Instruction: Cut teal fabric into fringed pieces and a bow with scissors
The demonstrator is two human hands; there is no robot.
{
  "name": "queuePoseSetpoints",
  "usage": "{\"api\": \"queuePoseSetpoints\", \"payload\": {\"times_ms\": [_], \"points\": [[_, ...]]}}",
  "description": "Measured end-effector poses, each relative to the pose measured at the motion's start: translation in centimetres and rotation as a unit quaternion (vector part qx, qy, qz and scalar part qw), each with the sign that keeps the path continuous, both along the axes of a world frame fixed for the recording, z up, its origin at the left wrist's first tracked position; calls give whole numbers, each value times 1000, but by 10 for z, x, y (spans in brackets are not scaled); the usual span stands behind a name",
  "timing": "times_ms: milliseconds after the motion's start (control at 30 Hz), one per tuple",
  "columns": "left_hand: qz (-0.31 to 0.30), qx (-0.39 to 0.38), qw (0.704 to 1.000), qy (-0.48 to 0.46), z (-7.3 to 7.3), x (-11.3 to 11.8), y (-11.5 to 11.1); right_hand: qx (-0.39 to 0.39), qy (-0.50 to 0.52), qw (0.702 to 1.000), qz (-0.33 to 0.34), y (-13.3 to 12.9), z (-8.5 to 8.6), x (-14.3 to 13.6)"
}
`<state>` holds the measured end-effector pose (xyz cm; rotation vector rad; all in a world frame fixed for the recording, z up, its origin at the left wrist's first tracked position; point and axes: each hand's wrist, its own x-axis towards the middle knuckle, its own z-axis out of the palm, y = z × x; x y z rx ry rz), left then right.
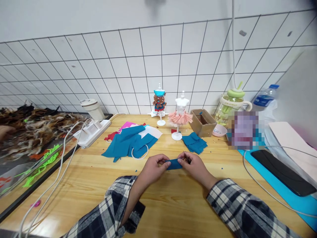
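Between my two hands, just above the wooden table [170, 205], a small strip of teal fabric [174, 164] is stretched. My left hand [155, 168] pinches its left end with thumb and fingers. At the right end my right hand [194, 167] pinches the strip too; a thin dark object shows at its fingers, too small to name. Beyond my left hand lies a larger teal cloth [126, 140] with a white ring [140, 152] on it. Past my right hand is a fringed teal fabric piece [194, 142].
Two mini dress forms, one in a pink skirt [180, 118] and one in a brown-blue outfit [159, 103], stand by the wall. A cardboard box [203, 124], a pink bowl [219, 130] and a black phone [282, 172] sit right. A power strip [91, 134] with cables lies left.
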<state>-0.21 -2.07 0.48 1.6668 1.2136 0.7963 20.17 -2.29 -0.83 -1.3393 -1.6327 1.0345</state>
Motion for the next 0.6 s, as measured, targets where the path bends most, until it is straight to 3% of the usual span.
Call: {"api": "queuePoseSetpoints", "payload": {"times_ms": [133,267,600], "points": [[-35,-60,994,-88,-5,0,1,19,32,999,-38,8,-3,-8],[-38,-69,994,-73,-8,-2,5,28,30,998,-42,15,-7,-13],[-22,-19,996,-79,-10,5,14,29,48,998,0,17,-10,-6]]}}
